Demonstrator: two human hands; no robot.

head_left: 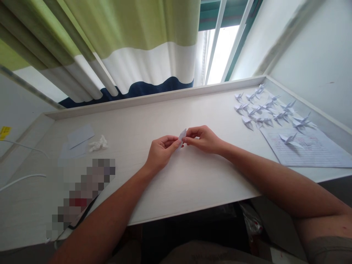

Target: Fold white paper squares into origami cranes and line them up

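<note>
Over the middle of the white desk [192, 183], a small piece of folded white paper [182, 135] is held between both hands. My left hand [162, 149] pinches its lower left side with thumb and fingers. From the right, my right hand [202, 139] grips its other edge, with thumb and forefinger closed together. The paper is narrow and pointed at the top; its lower part is partly hidden by the fingers. Several finished white paper cranes [258, 110] stand grouped at the far right of the desk.
A lined sheet with writing [316, 150] lies at the right, one paper crane [288, 138] on it. At the left are flat white paper pieces [80, 136], a crumpled tissue [98, 144], a blurred-out object [82, 194] and white cables [23, 178]. A raised rim [154, 98] borders the back.
</note>
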